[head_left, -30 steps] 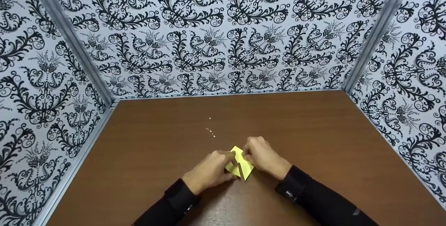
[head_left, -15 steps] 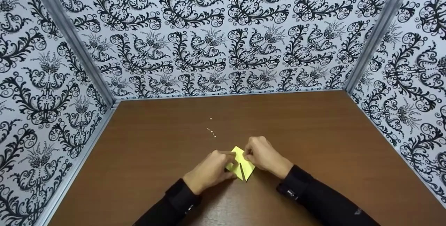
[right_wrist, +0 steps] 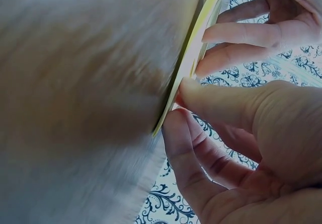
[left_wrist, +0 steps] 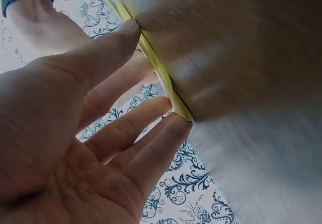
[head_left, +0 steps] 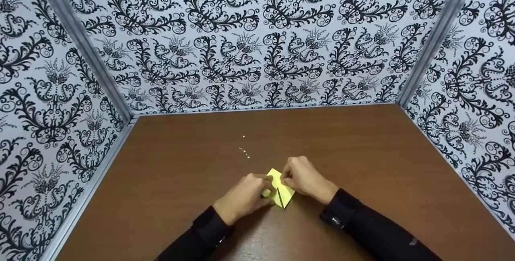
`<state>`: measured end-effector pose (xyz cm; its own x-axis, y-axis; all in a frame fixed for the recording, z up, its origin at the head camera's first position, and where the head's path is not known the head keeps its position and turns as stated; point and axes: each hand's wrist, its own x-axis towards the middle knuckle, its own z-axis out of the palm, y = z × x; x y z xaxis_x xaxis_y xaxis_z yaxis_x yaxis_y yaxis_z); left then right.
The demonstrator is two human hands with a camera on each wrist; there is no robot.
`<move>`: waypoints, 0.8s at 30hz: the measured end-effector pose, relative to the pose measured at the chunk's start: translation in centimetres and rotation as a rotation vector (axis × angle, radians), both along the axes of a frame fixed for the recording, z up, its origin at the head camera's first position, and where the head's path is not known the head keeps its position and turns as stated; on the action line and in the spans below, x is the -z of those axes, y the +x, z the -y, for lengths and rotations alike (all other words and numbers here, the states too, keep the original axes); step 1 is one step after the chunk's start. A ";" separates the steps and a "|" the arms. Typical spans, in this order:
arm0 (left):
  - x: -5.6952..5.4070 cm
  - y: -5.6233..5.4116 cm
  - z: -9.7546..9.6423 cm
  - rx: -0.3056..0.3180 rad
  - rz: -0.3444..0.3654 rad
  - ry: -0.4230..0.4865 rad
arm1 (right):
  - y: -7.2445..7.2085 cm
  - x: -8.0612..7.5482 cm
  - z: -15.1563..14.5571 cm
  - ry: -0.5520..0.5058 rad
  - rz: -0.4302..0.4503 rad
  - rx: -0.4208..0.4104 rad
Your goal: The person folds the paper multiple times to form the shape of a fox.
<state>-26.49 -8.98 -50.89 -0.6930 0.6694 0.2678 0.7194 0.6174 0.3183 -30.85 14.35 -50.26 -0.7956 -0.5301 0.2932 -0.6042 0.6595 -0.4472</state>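
Observation:
A folded piece of yellow paper (head_left: 286, 193) lies on the table in the head view, its two flaps separated by a thin dark slit. My left hand (head_left: 244, 197) holds its left side: in the left wrist view the thumb (left_wrist: 130, 30) touches one end of the paper's edge (left_wrist: 157, 63) and the fingertips (left_wrist: 182, 122) another. From the right, my right hand (head_left: 305, 179) pinches the upper right side with bent fingers. The right wrist view has the thumb (right_wrist: 193, 92) and forefinger (right_wrist: 176, 123) close together at the paper (right_wrist: 198, 30). Some fingertips are hidden in the head view.
Small white specks (head_left: 245, 152) lie on the brown wooden table (head_left: 181, 152), beyond the paper. Panels with a black-and-white scroll pattern (head_left: 257, 52) stand at the back and both sides, joined by grey metal posts (head_left: 430, 40).
The left flap has come down and over to the right, so the slit between the flaps has narrowed. Both hands stay almost in place on the paper.

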 end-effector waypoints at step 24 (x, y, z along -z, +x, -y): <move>0.0 0.1 -0.1 -0.035 0.036 0.030 | -1.3 -0.4 0.4 -0.050 0.195 0.052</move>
